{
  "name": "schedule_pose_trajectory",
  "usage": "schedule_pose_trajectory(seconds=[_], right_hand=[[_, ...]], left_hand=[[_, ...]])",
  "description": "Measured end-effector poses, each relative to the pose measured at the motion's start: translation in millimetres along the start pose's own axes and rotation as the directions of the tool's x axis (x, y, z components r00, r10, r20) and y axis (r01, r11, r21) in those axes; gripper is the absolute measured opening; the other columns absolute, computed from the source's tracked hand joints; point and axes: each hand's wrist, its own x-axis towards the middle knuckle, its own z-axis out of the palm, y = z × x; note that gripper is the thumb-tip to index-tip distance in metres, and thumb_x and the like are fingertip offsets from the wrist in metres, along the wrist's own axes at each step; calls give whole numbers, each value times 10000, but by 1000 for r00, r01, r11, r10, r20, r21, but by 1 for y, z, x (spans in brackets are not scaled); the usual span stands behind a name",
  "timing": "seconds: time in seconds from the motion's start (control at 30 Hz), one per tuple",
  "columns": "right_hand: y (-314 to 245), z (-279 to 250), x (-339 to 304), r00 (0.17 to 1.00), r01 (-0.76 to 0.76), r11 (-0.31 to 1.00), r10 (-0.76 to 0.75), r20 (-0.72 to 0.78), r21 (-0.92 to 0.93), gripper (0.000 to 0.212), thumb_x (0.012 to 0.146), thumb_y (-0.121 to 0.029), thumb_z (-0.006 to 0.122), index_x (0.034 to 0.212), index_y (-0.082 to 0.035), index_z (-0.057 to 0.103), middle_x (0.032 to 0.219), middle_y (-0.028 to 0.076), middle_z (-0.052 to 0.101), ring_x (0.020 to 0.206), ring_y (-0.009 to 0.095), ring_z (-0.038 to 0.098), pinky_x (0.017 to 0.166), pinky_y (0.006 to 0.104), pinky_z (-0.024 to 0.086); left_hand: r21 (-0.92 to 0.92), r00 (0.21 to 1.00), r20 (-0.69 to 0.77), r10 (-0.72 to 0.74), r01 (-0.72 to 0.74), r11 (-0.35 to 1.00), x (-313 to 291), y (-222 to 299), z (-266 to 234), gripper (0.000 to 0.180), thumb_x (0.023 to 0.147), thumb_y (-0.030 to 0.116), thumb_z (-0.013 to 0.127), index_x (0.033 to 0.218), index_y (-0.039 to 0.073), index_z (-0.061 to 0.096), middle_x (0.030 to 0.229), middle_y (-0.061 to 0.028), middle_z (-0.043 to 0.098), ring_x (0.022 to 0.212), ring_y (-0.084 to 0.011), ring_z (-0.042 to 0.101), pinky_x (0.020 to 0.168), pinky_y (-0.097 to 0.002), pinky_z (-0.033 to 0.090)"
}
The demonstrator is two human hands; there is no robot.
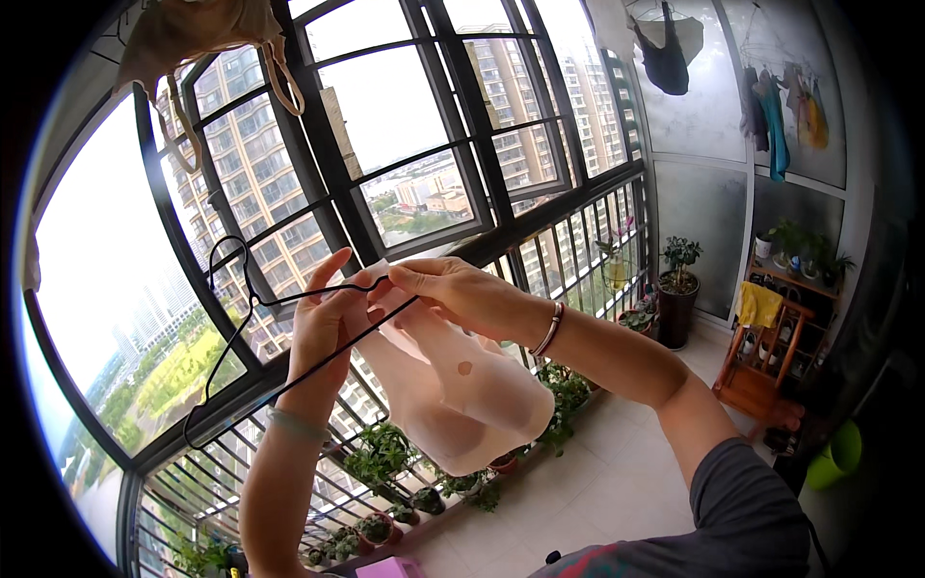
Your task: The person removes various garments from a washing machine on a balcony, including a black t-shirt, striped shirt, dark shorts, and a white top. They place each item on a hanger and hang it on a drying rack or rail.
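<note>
A black wire clothes hanger (223, 349) is tilted in front of me, its hook toward the left. From its right end hangs a pale pink bra (472, 390), its cups dangling below my hands. My left hand (326, 323) is closed around the hanger near that end, index finger raised; its grip is partly hidden behind the wires. With thumb and fingers pinched, my right hand (453, 289) holds the bra's strap at the hanger's tip. The two hands almost meet there.
Dark-framed windows and a barred railing (578, 236) run along the balcony. Potted plants (379, 458) line its foot. A beige bra (198, 39) hangs at upper left. To the right stand a wooden chair (756, 380) with a yellow cloth and a green bucket (836, 455).
</note>
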Motion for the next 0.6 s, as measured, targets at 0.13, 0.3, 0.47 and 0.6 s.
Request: schedule_pose_trajectory(seconds=[0.13,0.3,0.47,0.6], right_hand=[[-10,-25,-21,995,-82,979,69,-75,-189,370,1014,-328,499,1175,-27,641,1040,62,694,942,80,638,778,246,538],[13,-45,-48,988,-77,985,55,-142,-156,331,1005,-314,524,1027,-37,705,856,10,678,717,54,608,634,206,527],[29,-70,-79,943,76,992,-39,-330,99,313,988,-304,552,1033,-32,701,773,7,656,602,67,552,568,222,459],[39,-97,-102,879,234,969,-175,-444,80,277,994,-262,546,1062,-41,697,891,36,685,676,83,574,631,251,470]], left_hand=[[-44,995,80,-67,71,997,11,-19,21,482,921,-27,504,1390,23,404,1114,-153,639,1026,-256,644,864,-389,539],[70,969,109,-220,214,974,2,-34,22,472,981,170,559,1407,35,407,1161,-155,625,1074,-233,632,815,-330,554],[54,959,-16,-283,283,958,-2,-35,-3,518,951,183,612,1415,63,416,1251,-147,604,1102,-243,628,902,-360,529],[42,961,-59,-269,272,961,-8,-30,-42,500,952,180,609,1401,47,432,1249,-150,605,1118,-250,617,862,-344,544]])
